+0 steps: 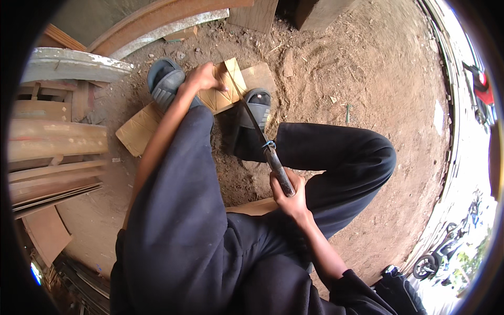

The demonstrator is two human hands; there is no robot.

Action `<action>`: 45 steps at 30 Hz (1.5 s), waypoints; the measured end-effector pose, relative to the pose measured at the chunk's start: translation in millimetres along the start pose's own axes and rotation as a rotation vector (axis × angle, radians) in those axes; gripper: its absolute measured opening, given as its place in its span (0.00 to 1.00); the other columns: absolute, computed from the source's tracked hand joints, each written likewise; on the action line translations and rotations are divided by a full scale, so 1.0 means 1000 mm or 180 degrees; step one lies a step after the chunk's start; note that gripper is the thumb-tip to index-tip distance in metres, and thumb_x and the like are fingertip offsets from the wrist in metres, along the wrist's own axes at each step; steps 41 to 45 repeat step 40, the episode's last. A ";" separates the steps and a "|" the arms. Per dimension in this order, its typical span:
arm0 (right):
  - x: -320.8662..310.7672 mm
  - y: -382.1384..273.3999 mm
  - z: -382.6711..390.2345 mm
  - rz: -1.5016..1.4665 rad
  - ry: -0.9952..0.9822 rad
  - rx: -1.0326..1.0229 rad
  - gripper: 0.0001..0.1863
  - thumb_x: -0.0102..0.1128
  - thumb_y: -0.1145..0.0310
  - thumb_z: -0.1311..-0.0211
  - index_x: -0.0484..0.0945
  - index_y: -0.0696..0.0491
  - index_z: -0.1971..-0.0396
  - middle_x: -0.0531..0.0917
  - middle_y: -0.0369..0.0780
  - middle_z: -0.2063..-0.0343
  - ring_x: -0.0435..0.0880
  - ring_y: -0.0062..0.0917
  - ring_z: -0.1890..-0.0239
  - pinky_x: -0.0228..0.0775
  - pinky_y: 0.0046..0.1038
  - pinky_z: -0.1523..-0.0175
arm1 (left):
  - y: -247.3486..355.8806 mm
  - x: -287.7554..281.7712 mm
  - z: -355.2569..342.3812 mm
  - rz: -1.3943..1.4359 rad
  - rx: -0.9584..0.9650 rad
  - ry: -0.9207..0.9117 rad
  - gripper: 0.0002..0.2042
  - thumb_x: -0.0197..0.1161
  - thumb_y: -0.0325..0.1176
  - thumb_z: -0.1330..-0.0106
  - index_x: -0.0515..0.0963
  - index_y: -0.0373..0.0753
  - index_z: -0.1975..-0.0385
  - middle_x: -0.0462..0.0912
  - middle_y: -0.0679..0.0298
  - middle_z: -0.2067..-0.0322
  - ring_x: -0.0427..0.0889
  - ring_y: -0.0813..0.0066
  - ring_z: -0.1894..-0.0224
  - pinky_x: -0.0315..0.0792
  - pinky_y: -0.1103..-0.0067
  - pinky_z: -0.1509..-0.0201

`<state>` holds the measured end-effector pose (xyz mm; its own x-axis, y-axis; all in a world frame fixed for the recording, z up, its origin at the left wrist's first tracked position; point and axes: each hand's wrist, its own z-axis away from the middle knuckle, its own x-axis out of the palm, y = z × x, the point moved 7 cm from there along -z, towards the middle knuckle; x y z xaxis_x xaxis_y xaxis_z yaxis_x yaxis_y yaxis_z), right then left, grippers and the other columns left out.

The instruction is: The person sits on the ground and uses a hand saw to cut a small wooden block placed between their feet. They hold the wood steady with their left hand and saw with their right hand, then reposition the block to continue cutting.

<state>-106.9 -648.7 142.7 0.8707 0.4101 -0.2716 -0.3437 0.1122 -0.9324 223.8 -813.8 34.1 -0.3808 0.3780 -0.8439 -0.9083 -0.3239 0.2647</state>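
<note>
My right hand [290,191] is wrapped round the dark, round handle of a hand saw [255,123]. Blue string is tied where the handle meets the long thin blade. The blade slants away to the left across a light wooden board [210,98] with dark crossing lines drawn on it. My left hand [203,79] grips this board left of the blade, thumb on its top face, other fingers partly hidden. The board lies between my feet, in grey slide sandals; the left sandal [166,81] is beside my left hand and the right sandal [256,107] beside the blade.
Another marked wooden piece [140,128] lies left of my left leg, and a flat wood piece [261,77] beyond the right sandal. Stacked planks [58,137] and curved beams [157,23] stand at the left and far left. Bare dirt ground [367,84] spreads right; a motorbike [428,265] stands lower right.
</note>
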 end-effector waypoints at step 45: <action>0.015 -0.012 -0.031 0.0115 -0.0029 0.0374 0.10 0.58 0.69 0.43 0.76 0.61 0.77 0.75 0.44 0.87 0.72 0.23 0.85 0.66 0.31 0.74 | 0.236 -0.192 0.367 0.2315 0.4699 -0.3456 0.22 0.58 0.50 0.35 0.75 0.32 0.60 0.75 0.54 0.64 0.76 0.68 0.66 0.65 0.73 0.68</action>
